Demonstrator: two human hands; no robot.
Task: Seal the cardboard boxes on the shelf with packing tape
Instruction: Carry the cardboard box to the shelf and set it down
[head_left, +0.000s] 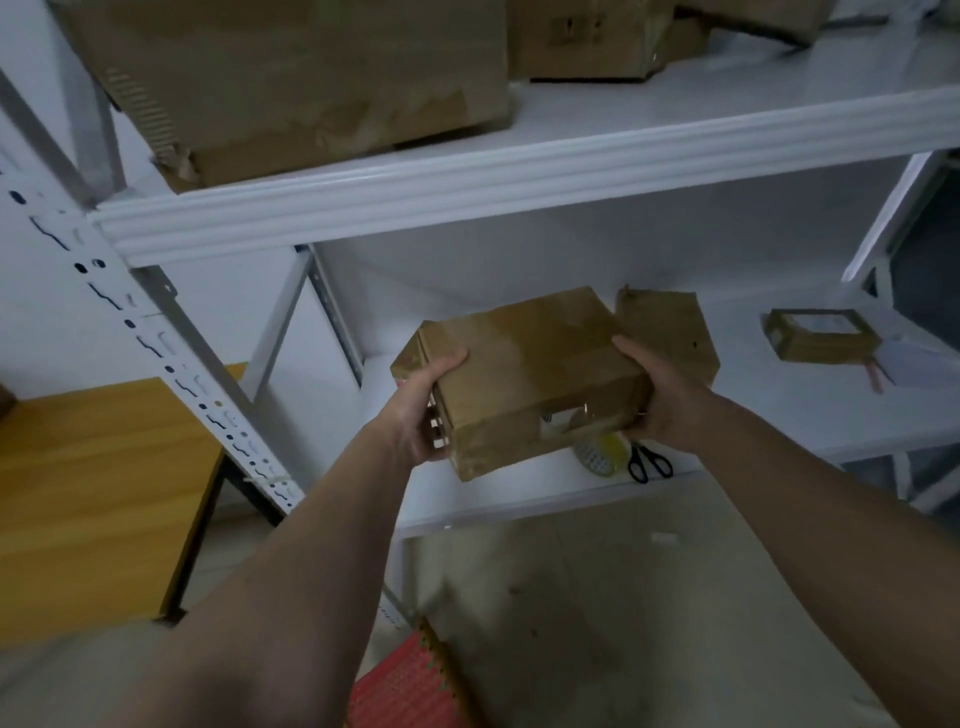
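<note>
I hold a closed cardboard box (524, 371) above the front of a white shelf (810, 400), my left hand (423, 410) and right hand (660, 395) curled around its opposite ends. Just below it lie a tape roll (602, 452) and black scissors (648, 461). Another box (670, 332) sits close behind.

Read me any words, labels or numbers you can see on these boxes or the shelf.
None can be read.
Held box: small label on its near side, blurred.
Upper box: dark printed marks, too blurred.
Small box at the right: pale label on top, too small.
</note>
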